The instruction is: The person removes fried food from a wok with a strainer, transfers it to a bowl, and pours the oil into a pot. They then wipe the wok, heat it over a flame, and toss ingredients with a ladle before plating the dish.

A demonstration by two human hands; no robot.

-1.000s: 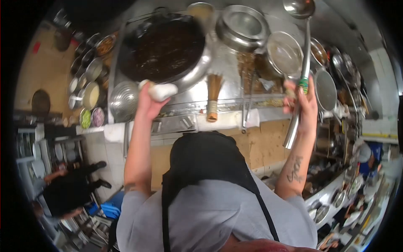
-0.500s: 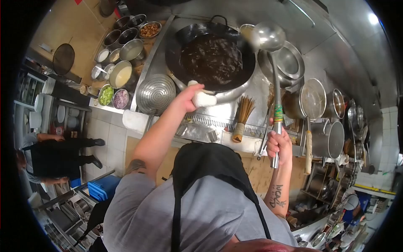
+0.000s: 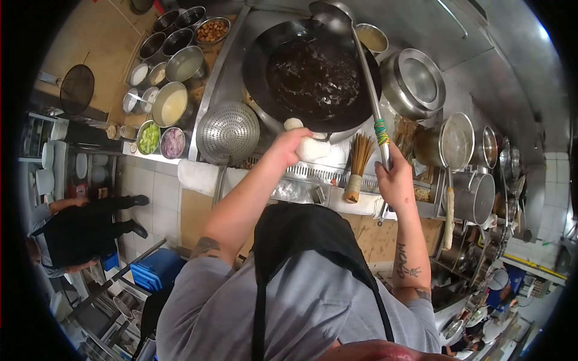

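- Left hand (image 3: 292, 147): closed around a thick, folded white cloth (image 3: 313, 150), pressed at the near rim of a wide, round black metal wok (image 3: 255, 75). Fingers on the underside hidden; cannot tell their exact grip.
- Right hand (image 3: 395, 180): closed on the long silver metal handle of a round-bowled steel ladle (image 3: 368, 81), just below a green-and-yellow band wound about the shaft.
- Ladle slants up and leftward across the wok's right side; its bowl sits at the far rim. Touching the rim or just above it: cannot tell.
- Wok stands on the steel range, dark, glossy liquid (image 3: 313, 84) inside, its surface rippled and catching light.
- Between the hands, near side of the wok: a brown bamboo-bristle brush (image 3: 359, 159) with a bound handle, bristles pointing away from the wearer.
- Left of the wok: a round, perforated silver metal strainer (image 3: 227, 132), lying flat.
- Right of the wok: stacked round silver metal bowls (image 3: 416, 81); nearer, a round wire-mesh sieve (image 3: 457, 142) with a pale wrapped handle.
- Far left: round metal containers, among them chopped green pieces (image 3: 149, 139) beside chopped purple pieces (image 3: 173, 143).
- Beyond these, lower left: another person in a black apron (image 3: 81, 234).
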